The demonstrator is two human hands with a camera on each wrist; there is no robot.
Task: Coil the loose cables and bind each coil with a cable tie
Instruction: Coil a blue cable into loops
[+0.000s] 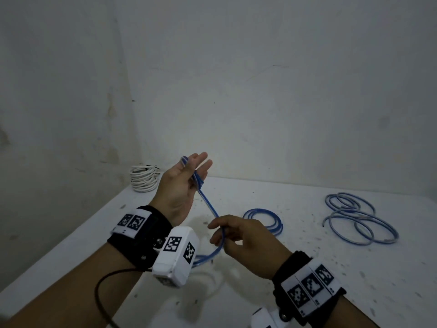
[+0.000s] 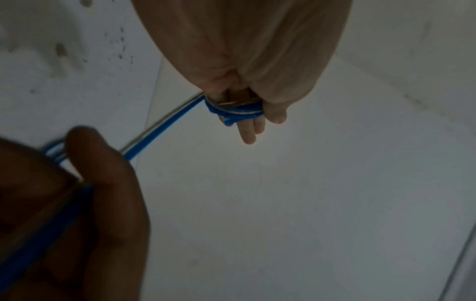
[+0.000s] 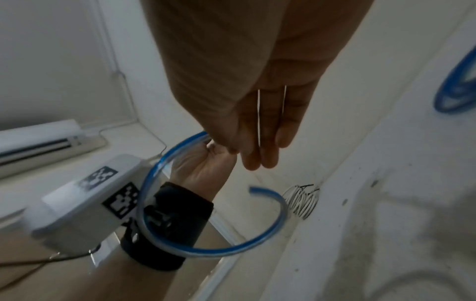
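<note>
My left hand is raised with the palm towards me and the fingers straight. A blue cable is wound in a few turns round those fingers, and the thumb lies against the turns. From there the cable slants down to my right hand, which pinches it between thumb and fingers. Below the right hand the cable curves in a loop behind the left wrist. Its cut end hangs free.
A bound white cable coil sits at the table's back left corner by the wall. A blue coil lies just beyond my right hand. Loose blue cable loops spread at the right. The white table is speckled.
</note>
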